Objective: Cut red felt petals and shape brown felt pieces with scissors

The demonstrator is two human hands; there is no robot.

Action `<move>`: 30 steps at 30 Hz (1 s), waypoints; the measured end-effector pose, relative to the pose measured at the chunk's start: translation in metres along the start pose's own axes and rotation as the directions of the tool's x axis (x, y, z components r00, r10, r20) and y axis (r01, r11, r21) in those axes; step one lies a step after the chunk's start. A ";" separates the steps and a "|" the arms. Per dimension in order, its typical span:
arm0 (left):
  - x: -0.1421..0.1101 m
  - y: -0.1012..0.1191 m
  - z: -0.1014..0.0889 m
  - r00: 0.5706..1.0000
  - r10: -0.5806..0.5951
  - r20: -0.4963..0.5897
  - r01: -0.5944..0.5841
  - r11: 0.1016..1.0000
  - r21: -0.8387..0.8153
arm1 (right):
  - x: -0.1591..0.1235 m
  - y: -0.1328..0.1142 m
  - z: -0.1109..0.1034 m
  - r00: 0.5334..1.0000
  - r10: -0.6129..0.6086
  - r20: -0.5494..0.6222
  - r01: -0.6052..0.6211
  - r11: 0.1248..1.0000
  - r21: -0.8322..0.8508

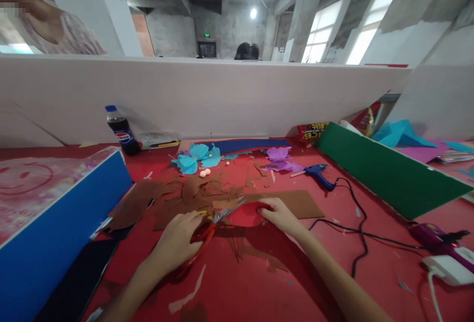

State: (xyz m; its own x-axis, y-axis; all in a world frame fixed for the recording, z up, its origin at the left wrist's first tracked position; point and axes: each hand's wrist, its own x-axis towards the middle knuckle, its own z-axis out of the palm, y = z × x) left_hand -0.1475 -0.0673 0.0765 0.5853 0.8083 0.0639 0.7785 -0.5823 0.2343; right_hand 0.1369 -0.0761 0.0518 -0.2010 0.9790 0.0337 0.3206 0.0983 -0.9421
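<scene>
My left hand (180,238) is closed around the orange handles of a pair of scissors (219,216). The blades are spread and point right and away from me, at the left edge of a round red sheet piece (247,215). Between thumb and fingers, my right hand (278,215) pinches that red piece by its right side. Both hands are raised above the red tabletop (259,282). Beneath and behind them lie a brown sheet (305,204) and several brown scraps. A bit of yellow shows by my left fingertips, too small to name.
A blue glue gun (320,176) trails a black cable right to a power strip (440,243). Turquoise (198,156) and purple (278,158) paper shapes lie farther back. A cola bottle (124,132) stands left. Blue (66,213) and green (385,174) boards flank the workspace; a person (62,30) is beyond the partition.
</scene>
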 end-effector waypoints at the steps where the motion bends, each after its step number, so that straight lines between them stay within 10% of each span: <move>1: 0.000 0.000 0.000 1.000 0.002 -0.006 -0.002 1.000 0.002 | 0.000 0.000 0.000 1.000 -0.005 0.002 0.005 1.000 0.003; 30: -0.001 -0.001 0.000 1.000 0.005 0.012 -0.005 1.000 -0.004 | -0.002 -0.004 -0.002 0.997 -0.067 -0.034 0.060 0.981 -0.186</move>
State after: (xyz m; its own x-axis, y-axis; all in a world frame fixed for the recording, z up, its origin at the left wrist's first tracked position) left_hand -0.1482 -0.0674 0.0761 0.5915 0.8045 0.0537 0.7748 -0.5856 0.2382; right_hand 0.1379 -0.0776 0.0566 -0.1908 0.9756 0.1083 0.4748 0.1883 -0.8597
